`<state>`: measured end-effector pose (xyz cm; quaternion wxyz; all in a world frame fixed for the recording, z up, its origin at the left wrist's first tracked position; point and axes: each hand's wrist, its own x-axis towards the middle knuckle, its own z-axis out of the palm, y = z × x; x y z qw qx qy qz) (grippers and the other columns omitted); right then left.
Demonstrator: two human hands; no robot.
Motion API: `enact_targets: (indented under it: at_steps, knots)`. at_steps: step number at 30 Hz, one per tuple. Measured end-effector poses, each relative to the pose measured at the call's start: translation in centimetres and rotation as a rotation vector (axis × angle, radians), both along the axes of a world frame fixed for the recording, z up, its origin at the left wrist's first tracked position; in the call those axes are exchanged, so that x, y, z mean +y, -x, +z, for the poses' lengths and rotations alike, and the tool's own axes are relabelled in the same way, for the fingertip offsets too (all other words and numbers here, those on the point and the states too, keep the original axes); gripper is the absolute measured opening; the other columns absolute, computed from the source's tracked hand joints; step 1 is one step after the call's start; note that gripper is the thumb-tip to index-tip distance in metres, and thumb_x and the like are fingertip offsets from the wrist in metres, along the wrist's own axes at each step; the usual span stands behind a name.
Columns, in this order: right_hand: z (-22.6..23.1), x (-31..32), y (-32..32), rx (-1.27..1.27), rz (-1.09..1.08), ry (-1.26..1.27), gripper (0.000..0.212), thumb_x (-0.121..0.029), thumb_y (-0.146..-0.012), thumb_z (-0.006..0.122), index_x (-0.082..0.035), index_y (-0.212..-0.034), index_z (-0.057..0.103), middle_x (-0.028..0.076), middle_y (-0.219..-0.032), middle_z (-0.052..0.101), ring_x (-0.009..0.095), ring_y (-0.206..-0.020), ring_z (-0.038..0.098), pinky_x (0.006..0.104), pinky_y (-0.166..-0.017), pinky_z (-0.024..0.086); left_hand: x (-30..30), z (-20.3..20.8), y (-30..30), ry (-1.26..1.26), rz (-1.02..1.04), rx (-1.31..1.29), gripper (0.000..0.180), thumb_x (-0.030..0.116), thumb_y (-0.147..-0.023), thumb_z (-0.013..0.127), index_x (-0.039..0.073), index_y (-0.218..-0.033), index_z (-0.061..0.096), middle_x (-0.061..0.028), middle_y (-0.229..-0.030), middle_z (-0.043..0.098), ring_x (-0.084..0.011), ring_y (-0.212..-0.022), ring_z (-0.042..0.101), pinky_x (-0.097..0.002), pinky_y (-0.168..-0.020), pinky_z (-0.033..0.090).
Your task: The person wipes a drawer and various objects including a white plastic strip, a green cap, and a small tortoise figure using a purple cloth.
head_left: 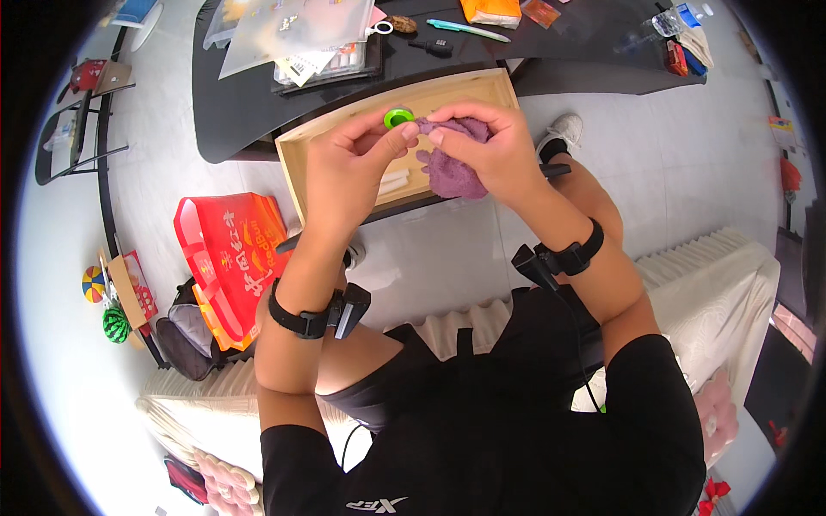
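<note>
Between the thumb and fingers of my left hand (348, 168) is a small bright green ring-shaped piece (398, 118) with a darker green middle; its exact kind is unclear. My right hand (499, 150) pinches a purple cloth (456, 176), which hangs down in folds below the fingers. A gathered end of the cloth reaches my left fingertips, right beside the green piece. Both hands are held close together above an open pale wooden drawer (297, 176). White stick-like items (394, 181) lie inside the drawer.
Across the black table (232, 120) lie clear plastic sleeves (292, 34), a light blue pen (467, 31), an orange packet (492, 12) and a clear bottle (675, 21). A red bag (228, 258) stands on the floor at left. A pale covered seat (705, 284) is beneath me.
</note>
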<state>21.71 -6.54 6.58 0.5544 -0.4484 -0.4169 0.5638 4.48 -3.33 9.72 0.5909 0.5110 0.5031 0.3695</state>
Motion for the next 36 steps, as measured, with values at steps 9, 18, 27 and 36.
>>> enact_targets:
  at_steps: [9, 18, 27, 36]
  knots:
    - [1.1, -0.1, -0.1, 0.051, 0.006, 0.026, 0.015, -0.005, -0.080, 0.068, 0.002, -0.093, 0.067, 0.004, -0.086, 0.067, 0.007, -0.077, 0.060, 0.0223, -0.069, 0.049, 0.1, -1.3, -0.2, -0.108, -0.026, 0.017, 0.026, 0.009, -0.085, 0.067, -0.006, -0.106, 0.064, -0.0095, -0.088, 0.069, -0.0124, -0.079, 0.066, -0.0231, -0.071, 0.053]
    - [0.9, -0.2, 0.4, -0.046, -0.044, -0.010, 0.014, -0.005, -0.079, 0.069, 0.002, -0.091, 0.067, 0.003, -0.083, 0.066, 0.006, -0.075, 0.060, 0.0212, -0.067, 0.049, 0.0, -0.1, 0.0, -0.018, -0.077, -0.179, 0.022, 0.009, -0.087, 0.064, -0.004, -0.105, 0.065, -0.0104, -0.090, 0.069, -0.0140, -0.082, 0.066, -0.0244, -0.073, 0.052]
    - [0.5, -0.3, 0.4, -0.064, -0.078, -0.017, 0.014, -0.006, -0.078, 0.072, 0.001, -0.089, 0.067, 0.004, -0.085, 0.067, 0.008, -0.077, 0.061, 0.0228, -0.070, 0.050, 0.2, -0.6, -0.3, 0.028, -0.143, -0.252, 0.019, 0.010, -0.089, 0.063, -0.002, -0.102, 0.062, -0.0062, -0.084, 0.066, -0.0125, -0.078, 0.064, -0.0235, -0.073, 0.051]
    - [-0.2, -0.4, 0.8, -0.191, -0.092, -0.165, 0.009, -0.005, -0.079, 0.070, 0.001, -0.086, 0.068, 0.005, -0.085, 0.068, 0.009, -0.078, 0.061, 0.0232, -0.070, 0.049, 1.2, -0.9, 0.6, 0.000, -0.223, -0.155, 0.019, 0.007, -0.086, 0.065, -0.001, -0.103, 0.061, -0.0050, -0.088, 0.065, -0.0103, -0.086, 0.061, -0.0227, -0.077, 0.049]
